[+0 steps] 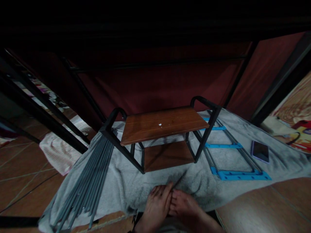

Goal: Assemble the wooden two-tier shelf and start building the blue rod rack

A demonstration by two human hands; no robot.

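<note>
My left hand [157,201] and my right hand [182,202] rest against each other at the bottom middle, low over the grey cloth. The fingers of both are curled in, and I see nothing held in them. In front of them stands a small two-tier rack [165,124], with brown wood-look boards and black metal side frames. A small white mark shows on its top board. To the left lies a bundle of grey metal tubes [88,178]. On the right lie ladder-like frames of grey tubes with bright blue plastic crosspieces [243,175].
Under these things spreads a grey cloth [119,191] on brown floor tiles [262,207]. A phone [260,151] lies at the right. Black metal legs [43,100] rise at both sides, with a dark red panel [150,87] behind. A striped cloth [59,145] lies left.
</note>
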